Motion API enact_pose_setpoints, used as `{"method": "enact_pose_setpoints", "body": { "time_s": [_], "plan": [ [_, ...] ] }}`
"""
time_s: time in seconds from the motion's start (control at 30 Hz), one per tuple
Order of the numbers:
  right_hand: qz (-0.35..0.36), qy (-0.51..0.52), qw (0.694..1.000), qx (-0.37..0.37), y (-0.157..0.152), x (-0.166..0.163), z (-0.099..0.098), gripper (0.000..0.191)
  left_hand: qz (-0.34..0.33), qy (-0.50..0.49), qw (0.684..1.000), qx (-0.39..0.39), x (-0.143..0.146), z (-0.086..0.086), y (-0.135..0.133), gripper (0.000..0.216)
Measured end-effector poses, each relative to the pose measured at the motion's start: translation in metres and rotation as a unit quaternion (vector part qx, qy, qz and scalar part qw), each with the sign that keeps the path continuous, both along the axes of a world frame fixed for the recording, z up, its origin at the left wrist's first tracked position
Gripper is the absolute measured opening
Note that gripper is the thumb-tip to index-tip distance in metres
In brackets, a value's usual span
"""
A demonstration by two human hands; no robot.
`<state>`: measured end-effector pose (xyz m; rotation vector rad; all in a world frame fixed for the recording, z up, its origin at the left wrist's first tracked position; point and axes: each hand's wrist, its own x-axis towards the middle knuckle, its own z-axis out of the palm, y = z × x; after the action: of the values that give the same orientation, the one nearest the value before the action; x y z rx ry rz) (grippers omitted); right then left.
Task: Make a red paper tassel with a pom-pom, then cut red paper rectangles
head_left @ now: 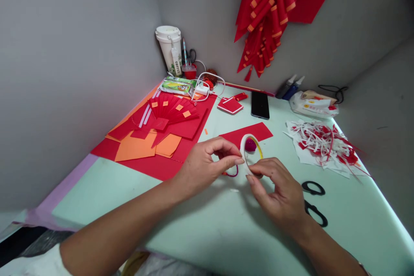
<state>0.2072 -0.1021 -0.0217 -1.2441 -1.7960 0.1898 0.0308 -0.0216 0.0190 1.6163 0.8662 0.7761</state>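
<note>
A thin roll of white tape [243, 144] with a yellow inner ring stands on edge between my hands, held above the table. My left hand [207, 159] pinches its left side between thumb and fingertips. On the lower right side, my right hand [280, 185] pinches the same roll. Through the ring shows a round magenta thing [250, 145]. A magenta cord [233, 174] loops just below my left fingers. Behind the roll lies a red paper strip [263, 131], partly covered by my left hand. Black-handled scissors [313, 188] rest beside my right hand, their blades hidden under it.
Red and orange paper pieces [136, 146] cover the table's left side. A phone [260, 105] lies at the back, with glue bottles [293, 88] to its right. Paper shreds [326, 144] heap at the right edge. A white cup [168, 49] stands in the far corner.
</note>
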Motion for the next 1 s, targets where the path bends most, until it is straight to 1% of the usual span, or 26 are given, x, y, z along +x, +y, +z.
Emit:
{"method": "enact_pose_setpoints", "body": {
  "time_s": [0.1, 0.2, 0.3, 0.4, 0.57, 0.77, 0.83, 1.0],
  "plan": [
    [0.001, -0.003, 1.000, 0.000, 0.0000, -0.0008, -0.0008, 0.018, 0.007, 0.014, 0.999, 0.035, 0.0009, -0.0011, -0.0007, 0.012],
    [0.001, -0.003, 1.000, 0.005, 0.0004, -0.0015, -0.0005, 0.018, -0.001, 0.015, 0.999, 0.046, 0.0008, -0.0023, -0.0010, 0.011],
    [0.001, -0.007, 1.000, 0.012, 0.0009, -0.0012, 0.0002, 0.019, -0.013, 0.006, 0.999, 0.038, 0.0003, -0.0033, -0.0011, 0.013],
    [0.001, -0.010, 1.000, 0.015, 0.0010, -0.0001, 0.0005, 0.019, -0.024, 0.002, 1.000, 0.013, 0.0002, -0.0028, -0.0011, 0.013],
    [-0.007, -0.013, 1.000, 0.009, 0.0009, 0.0003, 0.0010, 0.016, -0.037, 0.010, 0.999, -0.014, 0.0005, -0.0003, -0.0015, 0.014],
    [-0.022, -0.015, 1.000, 0.002, 0.0014, -0.0003, 0.0016, 0.011, -0.060, 0.017, 0.998, 0.015, -0.0012, -0.0005, -0.0004, 0.015],
    [-0.026, -0.013, 1.000, -0.004, 0.0014, -0.0006, 0.0017, 0.009, -0.075, 0.009, 0.997, -0.010, -0.0013, -0.0009, 0.0006, 0.015],
    [-0.031, -0.006, 0.999, -0.032, -0.0002, -0.0006, 0.0029, 0.007, -0.110, -0.037, 0.986, -0.117, -0.0004, -0.0047, 0.0042, 0.017]
  ]
}}
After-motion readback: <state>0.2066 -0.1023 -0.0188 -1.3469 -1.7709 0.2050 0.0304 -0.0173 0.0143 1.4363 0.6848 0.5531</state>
